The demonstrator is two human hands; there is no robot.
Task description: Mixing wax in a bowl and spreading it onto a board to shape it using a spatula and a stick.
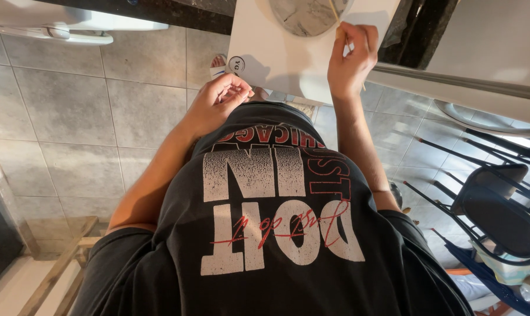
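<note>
Canvas (276, 58): white square board, lying flat at the counter edge, near corner jutting out over the floor; grey painted disc (306, 14) at its top, cut off by the frame.
Brush (337, 17): thin pale stick, tip on the disc, pinched in the right hand.
Right hand (351, 58): curled closed around the brush, heel resting on the canvas's right edge.
Left hand (218, 102): off the canvas, just beside its near corner, fingers bunched together against the thumb; whether anything small sits inside, impossible to tell.
Risk, slip: probably a board that shifts or tips under the right hand's weight, since part overhangs and no hand pins it down.
Risk, smear: likely a smudged disc if the heel of the right hand slides onto it.
Risk, shirt: black printed shirt (276, 222) near the canvas edge; a lean forward could pick up paint.
Surface: dark stone counter (159, 11), mostly hidden by the canvas.
Floor: grey tiles (71, 117), sunlit; sandalled foot (219, 63) below the canvas.
Room: black metal chair (499, 210) at right, wooden frame (60, 263) at lower left, white appliance (60, 26) at upper left.
</note>
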